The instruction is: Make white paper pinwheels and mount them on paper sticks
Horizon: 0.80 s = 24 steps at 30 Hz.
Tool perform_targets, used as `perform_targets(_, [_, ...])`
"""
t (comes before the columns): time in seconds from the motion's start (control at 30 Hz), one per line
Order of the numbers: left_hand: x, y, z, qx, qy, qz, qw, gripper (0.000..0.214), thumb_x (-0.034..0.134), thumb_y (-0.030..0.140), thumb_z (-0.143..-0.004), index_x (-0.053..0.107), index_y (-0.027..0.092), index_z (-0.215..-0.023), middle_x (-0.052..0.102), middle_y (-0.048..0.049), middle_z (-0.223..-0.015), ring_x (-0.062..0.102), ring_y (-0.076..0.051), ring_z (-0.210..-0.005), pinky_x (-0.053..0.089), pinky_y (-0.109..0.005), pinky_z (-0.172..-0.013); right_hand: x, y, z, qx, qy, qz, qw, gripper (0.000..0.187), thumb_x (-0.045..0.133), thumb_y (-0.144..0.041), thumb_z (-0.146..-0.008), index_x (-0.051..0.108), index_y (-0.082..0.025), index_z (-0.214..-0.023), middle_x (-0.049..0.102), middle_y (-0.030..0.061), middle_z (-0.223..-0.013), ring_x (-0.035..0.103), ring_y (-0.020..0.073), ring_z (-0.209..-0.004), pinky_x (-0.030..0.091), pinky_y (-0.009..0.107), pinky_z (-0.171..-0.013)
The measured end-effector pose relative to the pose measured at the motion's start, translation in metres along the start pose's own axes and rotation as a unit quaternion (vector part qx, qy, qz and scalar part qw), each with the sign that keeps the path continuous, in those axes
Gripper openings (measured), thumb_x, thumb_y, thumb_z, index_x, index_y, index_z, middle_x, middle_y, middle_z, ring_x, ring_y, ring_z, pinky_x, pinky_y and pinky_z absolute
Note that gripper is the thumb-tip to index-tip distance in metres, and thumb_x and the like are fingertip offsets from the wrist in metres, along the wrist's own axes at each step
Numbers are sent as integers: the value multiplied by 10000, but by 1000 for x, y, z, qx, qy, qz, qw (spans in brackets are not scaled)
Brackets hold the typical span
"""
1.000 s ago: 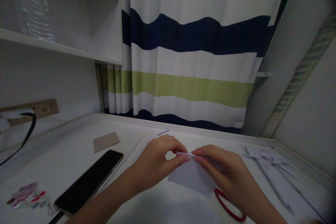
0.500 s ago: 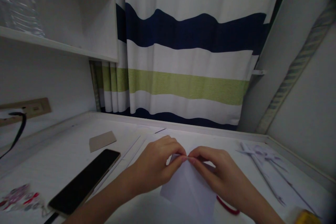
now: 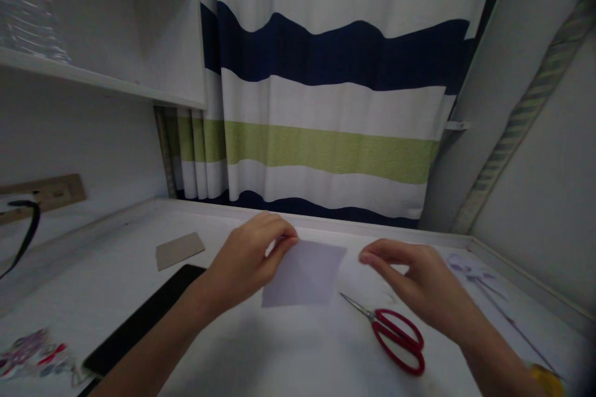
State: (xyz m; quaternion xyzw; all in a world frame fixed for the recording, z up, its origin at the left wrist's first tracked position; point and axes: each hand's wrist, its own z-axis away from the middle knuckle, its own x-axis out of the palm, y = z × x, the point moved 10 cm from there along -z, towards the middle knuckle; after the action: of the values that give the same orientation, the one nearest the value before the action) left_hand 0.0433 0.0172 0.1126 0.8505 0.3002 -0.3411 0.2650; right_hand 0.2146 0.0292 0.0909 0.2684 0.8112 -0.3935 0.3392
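Note:
A small sheet of white paper [image 3: 305, 276] hangs above the desk, pinched at its upper left corner between the thumb and fingers of my left hand [image 3: 256, 254]. My right hand [image 3: 414, 279] is just right of the sheet, apart from it, with thumb and fingertips pressed together and nothing visible between them. On the desk below lie scissors with red handles [image 3: 395, 338], their closed blades pointing up and left toward the paper's lower right corner.
Left of my left forearm lie a black phone [image 3: 144, 322], a grey-brown card [image 3: 180, 250] and a small pile of colourful trinkets [image 3: 40, 350]. White and purple paper pieces with a thin stick [image 3: 498, 307] lie at the right. A striped curtain [image 3: 326, 149] hangs behind the white desk [image 3: 288, 353].
My hands have moved apart, the paper staying with the left and the right letting go of it. The sheet has shifted up and left, uncovering the scissors.

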Motion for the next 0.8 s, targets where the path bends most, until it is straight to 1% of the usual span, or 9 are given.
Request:
perform_targets(0.07, [-10,-10,0,-23,38,-39,998,104,442,194,-814,522,169,-752,539,-7,-727,479,-148,-709,356,-270,-644,-18,23,1,44,44,24,998,193,472,-316,-791,607,-194,-725,660,25,-700,610,192,-657,472,297,-599])
perform_targets(0.13, [-4,-11,-1,-25,23,-33,999,109,438,192,-816,523,168,-751,541,-5,-729,482,-144,-713,359,-267,-652,-24,29,1,47,64,26,997,201,475,-340,-784,601,-189,-741,657,32,-713,610,197,-669,476,308,-606])
perform_targets(0.17, [3,-7,-1,-16,5,-23,1000,109,437,186,-816,526,168,-755,545,-6,-740,484,-143,-724,361,-263,-660,-23,26,1,34,66,18,997,195,474,-339,-787,600,-191,-771,659,36,-750,609,200,-705,478,310,-628])
perform_targets(0.27, [27,13,0,11,-42,0,999,115,431,182,-819,536,173,-774,551,-16,-768,482,-151,-754,367,-258,-658,-3,-3,3,-23,45,-11,999,194,500,-291,-784,572,-206,-943,637,46,-953,568,202,-887,461,316,-740])
perform_targets(0.33, [38,24,1,20,-61,8,998,115,426,182,-822,537,176,-789,553,-19,-775,479,-156,-763,368,-261,-658,20,-24,5,-50,-6,-25,998,146,487,-220,-796,582,-220,-906,644,20,-907,572,179,-853,455,292,-732])
perform_targets(0.4, [42,31,3,21,-70,8,997,116,420,178,-826,532,173,-795,550,-22,-780,474,-160,-770,367,-267,-665,32,-37,7,-64,-22,-37,997,146,461,-169,-806,588,-226,-850,648,-3,-829,582,157,-776,448,269,-701])
perform_targets(0.6, [41,38,6,33,-79,5,996,123,396,181,-843,515,175,-813,535,-13,-788,462,-157,-779,367,-272,-673,35,-37,10,-48,-11,-33,998,112,451,-195,-814,558,-225,-819,620,-11,-786,566,154,-730,427,265,-651])
perform_targets(0.73, [50,42,7,41,-112,-27,992,127,395,186,-846,513,177,-891,542,-18,-852,455,-170,-829,376,-288,-700,36,-37,9,-51,-6,-4,999,109,445,-173,-805,546,-212,-789,607,-1,-760,554,163,-706,410,282,-632])
perform_targets(0.8, [52,43,8,46,-120,-47,991,129,389,178,-848,514,176,-880,543,-19,-844,454,-173,-820,379,-291,-691,38,-36,8,-45,-8,4,999,112,445,-165,-800,544,-210,-778,605,-1,-749,552,164,-697,406,282,-620])
